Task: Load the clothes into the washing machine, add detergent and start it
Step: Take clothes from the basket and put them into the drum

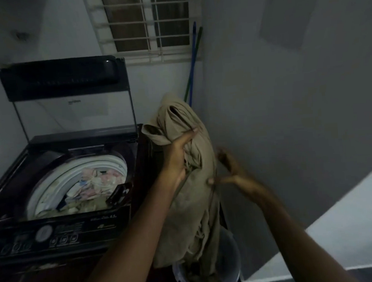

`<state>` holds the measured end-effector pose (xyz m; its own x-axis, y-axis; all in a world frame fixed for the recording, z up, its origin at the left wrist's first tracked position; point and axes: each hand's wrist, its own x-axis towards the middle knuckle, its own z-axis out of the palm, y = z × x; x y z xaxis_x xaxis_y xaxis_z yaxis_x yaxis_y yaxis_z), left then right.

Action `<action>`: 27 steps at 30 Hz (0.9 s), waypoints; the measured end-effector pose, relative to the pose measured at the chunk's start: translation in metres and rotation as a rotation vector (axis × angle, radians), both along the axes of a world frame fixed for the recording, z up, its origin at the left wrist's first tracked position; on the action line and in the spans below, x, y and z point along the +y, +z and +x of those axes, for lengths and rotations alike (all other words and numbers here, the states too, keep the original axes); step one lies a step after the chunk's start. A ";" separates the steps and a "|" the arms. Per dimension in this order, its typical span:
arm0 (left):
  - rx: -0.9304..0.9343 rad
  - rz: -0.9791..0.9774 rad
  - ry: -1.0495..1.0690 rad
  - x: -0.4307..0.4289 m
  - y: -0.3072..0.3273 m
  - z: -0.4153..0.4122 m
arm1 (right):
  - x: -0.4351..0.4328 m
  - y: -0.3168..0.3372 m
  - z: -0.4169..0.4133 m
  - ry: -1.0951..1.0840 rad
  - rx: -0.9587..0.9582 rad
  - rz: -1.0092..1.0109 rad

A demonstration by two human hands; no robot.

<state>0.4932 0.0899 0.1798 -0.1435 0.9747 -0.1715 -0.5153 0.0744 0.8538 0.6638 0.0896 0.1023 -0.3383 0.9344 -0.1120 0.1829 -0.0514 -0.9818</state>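
**Loading step: beige cloth coming out of bucket, not yet in drum**

Step in hand is loading. The left hand [177, 157] grips a bunched fold of the beige cloth [192, 206] near frame centre, fingers curled into the fabric. The right hand [231, 170], at 3 o'clock of the cloth, is motion-blurred. Its thumb touches the cloth edge, but can't tell if it's pinching or just steadying.

The cloth hangs long, and its tail sits inside the bucket [233, 258] at 6 o'clock. The washing machine [61, 228] is at 9 o'clock w/ its lid [68, 105] up. The drum [118, 163] already has mixed clothes [95, 186] in it, w/ room on top by the look of it.

Next move, prob.: lift higher so the tail clears the bucket rim, swing toward 9 o'clock over the machine's near corner, then drop into the drum w/o fabric draping over the edge. Detergent & start come later; no detergent in view. The control panel [44, 236] is at 8 o'clock.
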 end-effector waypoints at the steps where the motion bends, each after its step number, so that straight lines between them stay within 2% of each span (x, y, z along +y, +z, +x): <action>1: -0.081 0.005 -0.017 -0.001 0.008 0.003 | -0.007 -0.019 -0.008 0.041 -0.043 -0.038; 3: -0.194 0.000 -0.024 -0.003 0.024 0.010 | -0.020 -0.051 -0.033 0.062 -0.065 -0.086; 4: -0.231 0.013 -0.016 -0.003 0.029 0.012 | -0.025 -0.060 -0.045 0.004 -0.027 -0.130; 7: -0.267 0.037 0.051 0.003 0.037 -0.001 | -0.018 -0.082 -0.055 -0.324 0.101 -0.221; 9: -0.204 0.035 0.117 0.008 0.033 -0.023 | -0.012 -0.074 -0.038 -0.445 0.049 -0.161; 11: 0.048 -0.008 0.148 0.015 0.019 -0.047 | -0.006 -0.047 -0.014 -0.557 0.013 -0.116; 14: 0.657 -0.027 0.127 0.012 -0.004 -0.060 | 0.009 0.003 0.001 -0.685 0.116 0.023; 16: 1.009 -0.029 -0.007 0.004 -0.016 -0.048 | 0.019 0.029 -0.012 -0.722 0.203 0.138; 17: 1.107 -0.035 -0.092 0.001 -0.023 -0.041 | 0.020 0.042 -0.023 -0.710 0.231 0.150; 18: 1.113 -0.021 -0.165 -0.001 -0.030 -0.035 | 0.022 0.052 -0.034 -0.679 0.275 0.133; 21: 0.817 0.062 -0.360 -0.007 -0.045 -0.032 | 0.027 0.076 -0.054 -0.590 0.441 -0.008; 23: 0.667 0.138 -0.489 -0.010 -0.045 -0.035 | 0.030 0.084 -0.057 -0.526 0.586 -0.232; 25: 0.580 0.128 -0.483 -0.014 -0.042 -0.034 | 0.027 0.089 -0.060 -0.458 0.591 -0.380; 27: 0.521 0.029 -0.326 -0.014 -0.045 -0.028 | 0.023 0.090 -0.063 -0.375 0.585 -0.428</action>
